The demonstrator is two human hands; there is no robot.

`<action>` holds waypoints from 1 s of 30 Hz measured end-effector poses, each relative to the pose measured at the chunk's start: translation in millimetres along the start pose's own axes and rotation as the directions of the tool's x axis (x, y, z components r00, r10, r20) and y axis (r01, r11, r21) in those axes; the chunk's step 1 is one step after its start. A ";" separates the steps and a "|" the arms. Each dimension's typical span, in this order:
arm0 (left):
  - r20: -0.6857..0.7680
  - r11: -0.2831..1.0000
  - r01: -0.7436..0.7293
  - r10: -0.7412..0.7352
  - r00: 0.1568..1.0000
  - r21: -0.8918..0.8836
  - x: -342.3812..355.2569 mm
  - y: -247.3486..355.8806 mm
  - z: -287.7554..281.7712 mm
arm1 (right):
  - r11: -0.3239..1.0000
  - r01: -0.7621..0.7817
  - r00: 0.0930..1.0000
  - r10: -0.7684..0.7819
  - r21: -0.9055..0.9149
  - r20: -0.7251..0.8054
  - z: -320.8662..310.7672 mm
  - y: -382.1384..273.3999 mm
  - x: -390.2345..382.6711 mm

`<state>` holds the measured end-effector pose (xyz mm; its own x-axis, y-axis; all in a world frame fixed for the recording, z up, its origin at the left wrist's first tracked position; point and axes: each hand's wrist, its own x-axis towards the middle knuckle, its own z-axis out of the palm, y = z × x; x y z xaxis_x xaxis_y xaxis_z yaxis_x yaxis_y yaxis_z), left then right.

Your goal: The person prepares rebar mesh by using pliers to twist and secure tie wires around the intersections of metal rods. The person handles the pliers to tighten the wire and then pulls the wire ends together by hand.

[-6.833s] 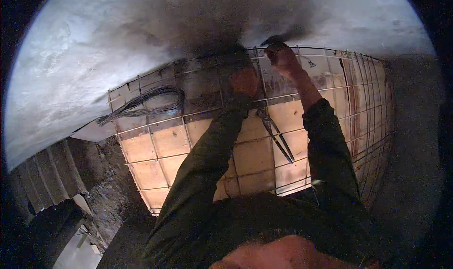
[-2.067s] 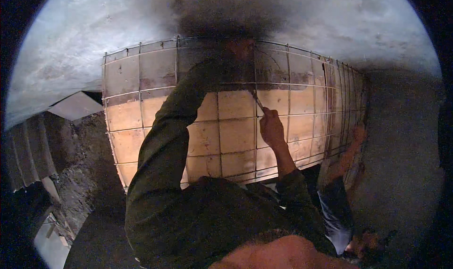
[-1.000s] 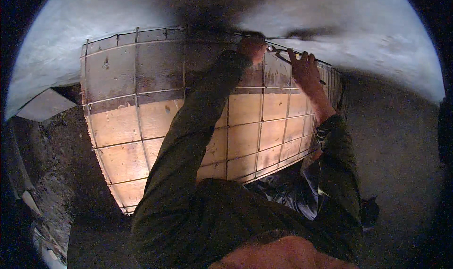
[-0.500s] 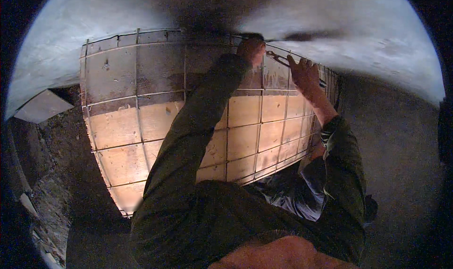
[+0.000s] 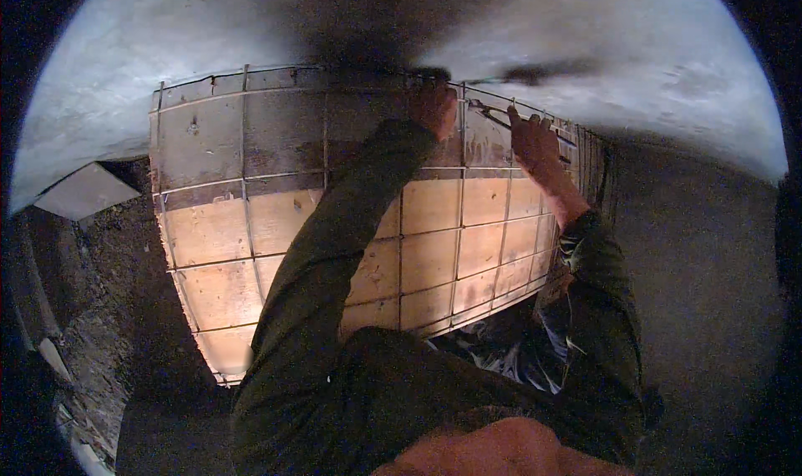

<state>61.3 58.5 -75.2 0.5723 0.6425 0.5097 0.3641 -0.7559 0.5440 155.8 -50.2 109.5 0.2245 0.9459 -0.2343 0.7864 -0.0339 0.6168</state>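
Note:
A grid of thin steel rebar [image 5: 401, 263] stands in front of an upright wood panel [image 5: 430, 200]. My left hand [image 5: 436, 110] is raised to the grid's top bars, its fingers closed; what lies inside them is hidden. Pliers [image 5: 493, 114] with slim handles are in my right hand [image 5: 537, 144], whose fingers curl round them. Their jaws point left, toward my left hand, and are apart from it. Dark sleeves cover both forearms.
A pale rough ceiling-like surface [image 5: 668, 83] runs just above the grid. At left, a light flat slab [image 5: 88, 192] sits over dark rubble-like ground [image 5: 96, 334]. A dark wall or floor [image 5: 693, 284] lies to the right. Shiny dark sheeting or cloth [image 5: 518, 351] shows low behind my right arm.
My left hand has shifted a little left and down, away from the pliers' jaws. My right hand keeps the pliers at nearly the same spot. The view has tilted slightly.

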 end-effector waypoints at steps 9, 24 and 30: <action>-0.091 0.980 0.130 -0.145 0.985 -0.151 4.3 13.7 2.4 | 0.996 -0.088 0.990 0.084 -0.031 -0.114 2.0 -1.1 -1.7; -0.006 0.959 0.156 -0.162 0.987 -0.237 -5.4 -7.0 42.8 | 0.990 -0.021 0.998 0.012 0.142 0.065 -13.0 -8.4 8.1; -0.006 0.993 0.088 -0.089 0.996 -0.079 -8.4 9.7 14.7 | 0.934 0.164 0.893 -0.277 0.317 0.354 39.9 28.2 19.5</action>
<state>70.8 44.0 -84.0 0.5334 0.7076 0.4634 0.3536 -0.6842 0.6378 205.3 -45.6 92.3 0.1865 0.7402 -0.6461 0.9540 0.0208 0.2992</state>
